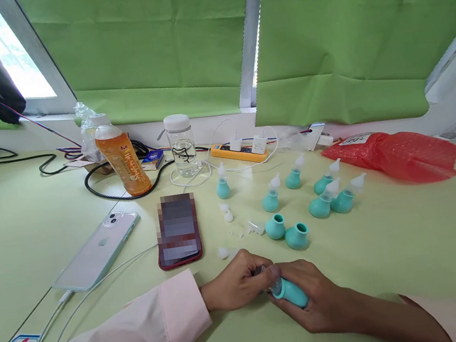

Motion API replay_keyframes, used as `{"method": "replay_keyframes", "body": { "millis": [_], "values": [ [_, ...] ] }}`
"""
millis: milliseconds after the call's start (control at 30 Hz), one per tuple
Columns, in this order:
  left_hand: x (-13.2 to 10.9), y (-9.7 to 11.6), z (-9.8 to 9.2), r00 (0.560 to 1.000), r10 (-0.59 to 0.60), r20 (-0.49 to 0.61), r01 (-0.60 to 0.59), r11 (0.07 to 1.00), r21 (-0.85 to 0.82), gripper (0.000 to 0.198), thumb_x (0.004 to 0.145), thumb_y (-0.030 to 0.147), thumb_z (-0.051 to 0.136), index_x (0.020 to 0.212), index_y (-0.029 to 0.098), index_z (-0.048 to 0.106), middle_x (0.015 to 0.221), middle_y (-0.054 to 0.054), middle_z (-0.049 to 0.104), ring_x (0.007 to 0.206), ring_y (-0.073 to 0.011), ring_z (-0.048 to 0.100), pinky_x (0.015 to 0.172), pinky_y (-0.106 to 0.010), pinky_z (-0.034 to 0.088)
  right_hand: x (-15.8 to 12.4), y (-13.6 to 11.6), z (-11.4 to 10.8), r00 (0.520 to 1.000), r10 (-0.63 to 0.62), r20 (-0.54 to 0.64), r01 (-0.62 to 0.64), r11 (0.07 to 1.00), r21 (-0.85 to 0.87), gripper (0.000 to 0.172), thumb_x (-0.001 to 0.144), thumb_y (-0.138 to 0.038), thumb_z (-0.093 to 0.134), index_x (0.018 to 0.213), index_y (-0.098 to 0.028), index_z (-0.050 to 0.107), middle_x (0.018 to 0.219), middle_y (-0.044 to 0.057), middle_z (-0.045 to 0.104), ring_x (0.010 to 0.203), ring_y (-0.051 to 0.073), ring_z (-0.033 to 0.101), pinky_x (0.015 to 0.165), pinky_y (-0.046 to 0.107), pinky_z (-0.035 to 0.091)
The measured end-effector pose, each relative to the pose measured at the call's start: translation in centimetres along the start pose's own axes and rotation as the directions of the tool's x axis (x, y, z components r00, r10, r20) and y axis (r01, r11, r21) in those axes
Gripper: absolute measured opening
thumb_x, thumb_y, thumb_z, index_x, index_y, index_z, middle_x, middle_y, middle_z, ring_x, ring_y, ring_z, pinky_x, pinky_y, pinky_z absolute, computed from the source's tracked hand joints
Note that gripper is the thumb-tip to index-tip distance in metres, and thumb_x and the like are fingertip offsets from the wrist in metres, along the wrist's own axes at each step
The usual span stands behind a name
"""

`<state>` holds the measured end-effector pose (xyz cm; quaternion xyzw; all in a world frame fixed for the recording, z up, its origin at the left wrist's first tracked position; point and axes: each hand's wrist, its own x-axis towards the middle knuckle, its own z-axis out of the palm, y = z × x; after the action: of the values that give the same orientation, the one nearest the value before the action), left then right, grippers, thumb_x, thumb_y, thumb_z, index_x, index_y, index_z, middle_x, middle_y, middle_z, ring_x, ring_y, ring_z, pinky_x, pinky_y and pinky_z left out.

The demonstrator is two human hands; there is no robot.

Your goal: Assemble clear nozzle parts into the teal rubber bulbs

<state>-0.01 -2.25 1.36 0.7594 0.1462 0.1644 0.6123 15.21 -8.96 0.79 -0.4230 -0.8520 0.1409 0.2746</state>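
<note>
Green blinds [142,41] hang behind the bench [415,235]; at lower centre, the right hand [320,299] wraps a teal bulb [294,293], long axis slanting upper left toward the clear piece [276,287] the left hand [239,281] pinches.

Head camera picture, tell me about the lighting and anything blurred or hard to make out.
In the head view, the window glares nearly white at upper left; in that same view, the red-cased phone has a pixelated, unreadable screen, while the teal bulb in the right hand looks evenly lit.
</note>
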Motion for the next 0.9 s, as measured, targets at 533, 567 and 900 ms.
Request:
{"method": "replay_keyframes", "body": {
  "millis": [533,567,900],
  "values": [
    [0.6,-1.2,-0.8,0.952,-0.013,-0.307,0.149,0.895,0.422,0.024,0.077,0.037,0.046,0.067,0.014,0.049,0.054,0.005,0.04,0.05,-0.0068,0.034,0.046,-0.018,0.029,0.3,0.1,-3.7,0.966,-0.162,-0.204,0.194,0.97,0.147,0.016,0.073,-0.017,0.044,0.088,-0.021,0.039,0.071,0.002,0.049,0.065,0.016,0.049,0.056,0.029,0.039],
    [0.6,-1.3,-0.9,0.948,0.006,-0.32,0.159,0.859,0.487,0.022,0.076,0.036,0.048,0.074,0.015,0.051,0.059,0.004,0.045,0.052,-0.0077,0.038,0.049,-0.019,0.032,0.6,0.3,-4.5,0.958,-0.132,-0.254,0.186,0.962,0.198,0.016,0.075,-0.018,0.042,0.09,-0.02,0.039,0.074,0.004,0.048,0.068,0.017,0.049,0.057,0.031,0.04],
    [0.6,-2.4,-1.0,0.936,0.189,-0.298,0.161,0.524,0.837,0.041,0.079,0.012,0.036,0.119,0.021,0.035,0.106,-0.01,0.044,0.08,-0.0186,0.051,0.066,-0.033,0.045,3.3,5.1,-9.3,0.895,0.416,-0.161,-0.425,0.905,-0.024,0.018,0.075,-0.036,0.049,0.086,-0.023,0.054,0.093,0.004,0.052,0.082,0.02,0.052,0.068,0.035,0.044]
  ]
}}
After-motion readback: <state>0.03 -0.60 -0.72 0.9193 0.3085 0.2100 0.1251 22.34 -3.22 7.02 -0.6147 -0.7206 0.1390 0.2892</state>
